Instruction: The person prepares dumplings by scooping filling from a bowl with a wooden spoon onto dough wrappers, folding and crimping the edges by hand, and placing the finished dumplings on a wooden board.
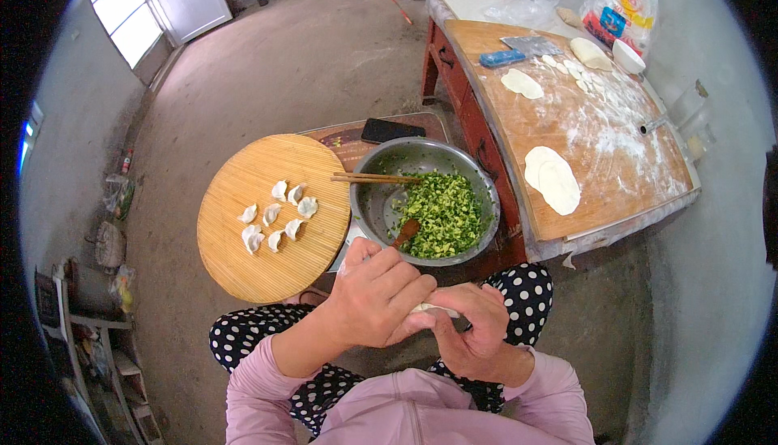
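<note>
My left hand [383, 293] and my right hand [471, 323] meet above my lap, pinching a dumpling [436, 309] between them. Only a pale strip of its dough shows; the fingers cover the remainder. A brown wooden spoon [407, 232] shows its head just beyond my left hand, over the near rim of a metal basin [380, 208]. Its handle disappears behind that hand, so whether I grip it cannot be told. Chopped green filling [444, 214] lies in the basin, and chopsticks [377, 178] rest across its left rim. Several folded dumplings [271, 214] sit on a round slatted tray [225, 244].
At right, a floured wooden board [504, 141] on a red table holds dough wrappers [552, 180], a dough lump [589, 54], small dough pieces [574, 69] and a blue-handled scraper [513, 53]. A black phone [394, 131] lies behind the basin. Metal shelving [100, 323] stands at left.
</note>
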Available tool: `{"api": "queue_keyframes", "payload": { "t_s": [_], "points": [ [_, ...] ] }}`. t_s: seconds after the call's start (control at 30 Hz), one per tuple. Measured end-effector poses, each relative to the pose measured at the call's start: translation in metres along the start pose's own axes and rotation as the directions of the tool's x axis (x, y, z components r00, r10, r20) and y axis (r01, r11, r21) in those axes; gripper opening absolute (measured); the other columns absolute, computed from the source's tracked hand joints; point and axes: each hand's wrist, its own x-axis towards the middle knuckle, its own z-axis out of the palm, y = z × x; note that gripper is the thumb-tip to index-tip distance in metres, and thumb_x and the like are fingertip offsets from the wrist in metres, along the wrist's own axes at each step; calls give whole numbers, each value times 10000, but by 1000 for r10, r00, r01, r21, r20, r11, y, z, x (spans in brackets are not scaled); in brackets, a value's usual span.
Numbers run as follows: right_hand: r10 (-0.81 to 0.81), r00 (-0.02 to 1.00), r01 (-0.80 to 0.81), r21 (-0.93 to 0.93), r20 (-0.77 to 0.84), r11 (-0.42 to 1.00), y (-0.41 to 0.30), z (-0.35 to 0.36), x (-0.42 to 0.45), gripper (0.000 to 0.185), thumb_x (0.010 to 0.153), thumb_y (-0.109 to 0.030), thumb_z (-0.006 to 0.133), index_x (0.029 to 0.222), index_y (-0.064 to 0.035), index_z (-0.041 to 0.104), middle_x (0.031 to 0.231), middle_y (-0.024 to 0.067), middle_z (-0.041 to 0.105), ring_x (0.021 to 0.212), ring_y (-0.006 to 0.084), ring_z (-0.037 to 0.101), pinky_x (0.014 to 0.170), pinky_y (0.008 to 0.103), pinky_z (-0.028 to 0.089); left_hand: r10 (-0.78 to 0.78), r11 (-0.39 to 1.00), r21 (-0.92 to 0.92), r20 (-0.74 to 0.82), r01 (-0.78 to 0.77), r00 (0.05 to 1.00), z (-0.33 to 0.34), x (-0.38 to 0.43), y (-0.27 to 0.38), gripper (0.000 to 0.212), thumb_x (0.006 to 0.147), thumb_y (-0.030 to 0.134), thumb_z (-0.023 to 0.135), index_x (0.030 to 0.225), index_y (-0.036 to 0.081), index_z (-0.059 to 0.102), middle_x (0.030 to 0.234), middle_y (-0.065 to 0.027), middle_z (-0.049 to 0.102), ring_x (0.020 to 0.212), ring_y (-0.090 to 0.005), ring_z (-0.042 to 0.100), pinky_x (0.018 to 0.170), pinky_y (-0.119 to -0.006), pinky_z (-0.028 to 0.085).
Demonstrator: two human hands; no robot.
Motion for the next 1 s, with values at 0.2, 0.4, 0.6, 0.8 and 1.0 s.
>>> {"api": "queue_keyframes", "payload": {
  "t_s": [0.2,0.4,0.6,0.8,1.0],
  "points": [
    [38,988,-37,-9,150,999,0,-3,23,827,701,-395,725,1315,0,337,1204,171,495,1075,289,521,857,382,433,-382,646,-649,182,402,906,14,-14,7,312,918,199,387,800,14,608,719,-110,576,639,-265,543,624,-366,399],
    [126,919,-238,272,373,932,2,2,20,629,853,-381,546,1315,-1,355,1267,178,477,1154,286,490,902,374,397,-476,352,-741,384,571,791,12,-11,13,441,946,253,312,763,-21,606,644,-93,583,576,-180,546,545,-301,427],
    [139,952,-222,306,272,926,1,11,13,415,955,-253,316,1259,3,436,1235,156,519,1135,255,511,951,377,332,-479,461,-732,270,501,835,19,-11,19,382,941,195,343,708,-32,543,591,-95,545,523,-175,518,501,-314,409],
    [144,980,-163,143,134,976,8,26,-11,403,954,-221,255,1186,1,497,1173,118,571,1058,222,560,953,370,313,-446,632,-650,141,422,884,35,-17,33,321,916,136,377,690,-16,547,587,-179,534,524,-364,544,476,-389,431],
    [346,897,-441,523,273,729,27,30,-4,483,952,-340,309,1262,14,417,1240,181,493,988,263,574,842,375,420,-387,-105,-701,682,706,620,50,-34,7,566,964,453,254,776,20,566,618,-32,562,486,-108,524,439,-227,414]
  ]
}}
